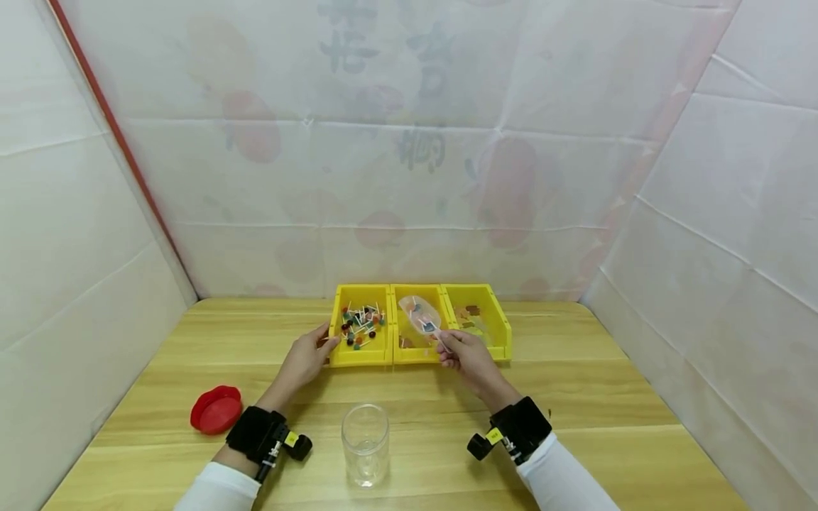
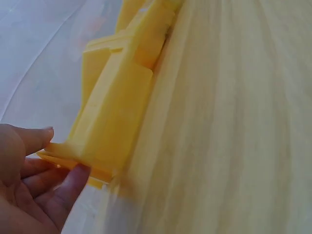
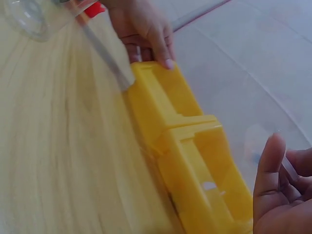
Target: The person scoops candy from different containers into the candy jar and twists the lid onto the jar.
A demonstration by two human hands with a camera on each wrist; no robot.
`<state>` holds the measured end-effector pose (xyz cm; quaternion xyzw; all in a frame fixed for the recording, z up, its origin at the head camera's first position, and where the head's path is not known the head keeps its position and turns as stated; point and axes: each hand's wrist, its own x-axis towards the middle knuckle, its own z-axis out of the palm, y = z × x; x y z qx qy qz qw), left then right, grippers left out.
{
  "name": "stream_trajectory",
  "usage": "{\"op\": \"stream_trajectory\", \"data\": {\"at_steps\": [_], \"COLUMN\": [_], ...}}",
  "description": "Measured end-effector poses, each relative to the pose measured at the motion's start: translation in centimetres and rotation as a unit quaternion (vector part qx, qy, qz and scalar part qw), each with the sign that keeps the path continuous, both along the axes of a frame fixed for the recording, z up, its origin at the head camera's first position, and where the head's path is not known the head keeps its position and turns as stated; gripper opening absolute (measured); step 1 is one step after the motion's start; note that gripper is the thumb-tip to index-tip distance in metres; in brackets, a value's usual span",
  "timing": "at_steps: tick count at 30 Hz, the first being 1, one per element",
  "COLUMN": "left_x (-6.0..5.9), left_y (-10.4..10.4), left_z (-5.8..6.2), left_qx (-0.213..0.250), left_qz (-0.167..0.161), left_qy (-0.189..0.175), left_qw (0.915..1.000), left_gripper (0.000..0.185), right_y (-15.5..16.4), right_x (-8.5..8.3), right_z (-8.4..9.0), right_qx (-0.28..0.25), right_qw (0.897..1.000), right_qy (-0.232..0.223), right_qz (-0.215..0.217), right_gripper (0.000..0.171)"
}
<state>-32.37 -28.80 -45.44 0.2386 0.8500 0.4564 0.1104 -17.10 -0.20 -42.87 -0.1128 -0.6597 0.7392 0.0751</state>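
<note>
Three yellow bins stand side by side at the back of the wooden table [image 1: 594,397]. The left bin [image 1: 361,351] holds several small lollipops [image 1: 360,326]. My left hand [image 1: 324,341] pinches its front left corner, thumb on the rim and fingers under the lip, as the left wrist view shows [image 2: 61,158]. My right hand [image 1: 449,346] grips the handle of a clear plastic scoop [image 1: 418,314], tilted above the middle bin [image 1: 409,353] with a few small pieces in it. The right bin [image 1: 495,333] holds brownish pieces.
An empty clear glass jar [image 1: 365,443] stands upright near the front edge between my wrists. Its red lid [image 1: 216,410] lies on the table to the left. White sheet walls close in the table on three sides.
</note>
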Motion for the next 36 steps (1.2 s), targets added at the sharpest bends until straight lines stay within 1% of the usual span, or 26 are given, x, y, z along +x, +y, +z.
{"op": "stream_trajectory", "data": {"at_steps": [4, 6, 10, 13, 17, 21, 24, 29, 33, 34, 36], "left_x": [0.2, 0.2, 0.5, 1.0, 2.1, 3.2, 3.8, 5.2, 6.4, 6.6, 7.0], "left_y": [-0.2, -0.4, -0.8, -0.9, -1.1, -1.4, -1.8, -2.5, -3.2, -3.3, -3.6], "left_z": [0.5, 0.9, 2.0, 2.8, 3.6, 4.2, 4.5, 4.6, 4.3, 4.2, 4.0], "left_qx": [0.002, -0.006, -0.013, -0.009, -0.006, 0.011, 0.036, 0.074, 0.084, 0.087, 0.095], "left_qz": [-0.005, -0.01, -0.015, -0.023, -0.043, -0.075, -0.097, -0.113, -0.136, -0.147, -0.181], "left_qy": [-0.019, -0.008, 0.032, 0.058, 0.075, 0.069, 0.06, 0.052, 0.036, 0.032, 0.028], "left_qw": [0.9998, 0.9999, 0.9993, 0.998, 0.9962, 0.9947, 0.9928, 0.9894, 0.9866, 0.9848, 0.9785], "left_gripper": [0.063, 0.065, 0.07, 0.073, 0.075, 0.069, 0.061, 0.051, 0.046, 0.045, 0.044], "right_y": [0.4, 0.7, 1.2, 1.4, 1.7, 2.1, 2.0, 1.6, 1.3, 1.2, 1.2], "right_x": [0.8, 1.0, 1.1, 1.2, 1.6, 2.0, 2.1, 2.4, 2.8, 2.9, 3.1], "right_z": [0.3, 0.5, 0.8, 0.9, 1.2, 1.6, 1.9, 2.9, 3.5, 3.7, 4.0], "right_qx": [-0.017, -0.026, -0.027, -0.016, -0.003, 0.013, 0.029, 0.056, 0.053, 0.05, 0.048], "right_qw": [1.0, 1.0, 1.0, 1.0, 1.0, 0.999, 0.997, 0.991, 0.988, 0.986, 0.983], "right_qy": [0.003, 0.001, -0.002, -0.002, 0.003, 0.01, 0.013, 0.016, 0.018, 0.02, 0.027], "right_qz": [0.0, -0.001, 0.005, 0.013, 0.027, 0.05, 0.076, 0.117, 0.147, 0.155, 0.173], "right_gripper": [0.035, 0.038, 0.042, 0.037, 0.03, 0.031, 0.038, 0.052, 0.051, 0.049, 0.046]}}
